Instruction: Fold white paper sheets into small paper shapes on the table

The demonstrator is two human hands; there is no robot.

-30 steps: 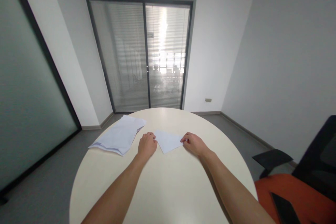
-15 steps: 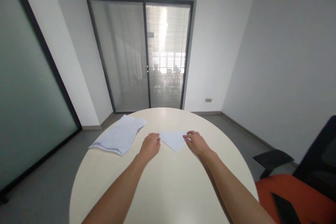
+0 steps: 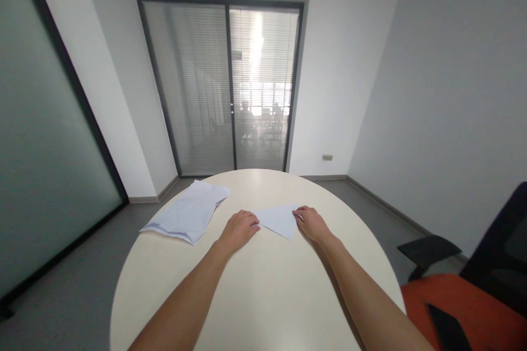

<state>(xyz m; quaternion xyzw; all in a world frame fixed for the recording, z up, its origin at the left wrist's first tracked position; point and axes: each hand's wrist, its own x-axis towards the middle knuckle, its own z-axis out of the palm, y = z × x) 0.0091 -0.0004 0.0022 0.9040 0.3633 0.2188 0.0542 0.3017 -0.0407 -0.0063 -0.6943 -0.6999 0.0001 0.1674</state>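
Observation:
A small piece of folded white paper (image 3: 280, 220) lies on the round cream table (image 3: 255, 296), one corner pointing toward me. My left hand (image 3: 241, 227) pinches its left end, fingers curled together. At the paper's right edge, my right hand (image 3: 310, 223) grips with thumb and fingers closed on it. Parts of both paper ends are covered by my fingers. To the left of my left hand rests a stack of larger white sheets (image 3: 191, 211), slightly creased and uneven at the edges.
An orange office chair (image 3: 465, 307) with black armrests stands at the right of the table. Beyond the table is a dark-framed glass door (image 3: 197, 93) with blinds. A frosted glass panel (image 3: 45, 137) is at the left.
The small paper has turned, its near corner shifting to the right. My left hand has moved slightly right with its end; my right hand has moved a little along the right edge.

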